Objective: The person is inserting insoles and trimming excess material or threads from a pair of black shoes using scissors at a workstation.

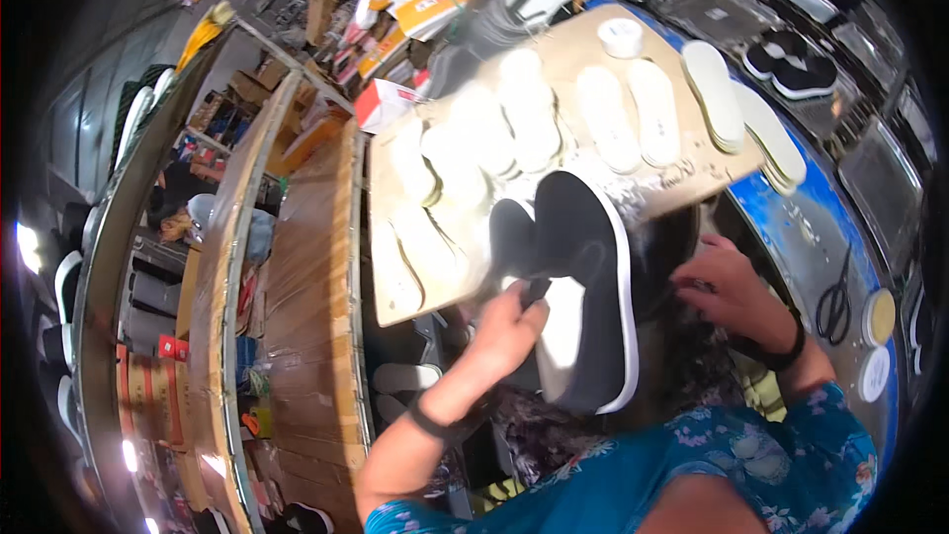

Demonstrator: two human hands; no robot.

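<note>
A black slip-on shoe (pixel 593 366) with a white sole rim stands tilted in front of me, its pale inside showing. Close behind it on the left is a second black shoe (pixel 511 232). My left hand (pixel 506 334) is closed at the left side of the nearer shoe, fingers pinching its dark upper edge. To the right of the shoes, apart from them, my right hand (pixel 730 287) hangs with loosely bent, parted fingers; I see nothing in it. Several white insoles (pixel 608 119) lie in rows on a tan board (pixel 707 173) beyond the shoes.
A round white tub (pixel 620 38) sits at the board's far edge. On the blue surface at right are black scissors (pixel 833 309) and round containers (pixel 878 318). Finished-looking black shoes (pixel 791 64) rest on dark trays at far right. Shelving with brown boards (pixel 306 297) rises at left.
</note>
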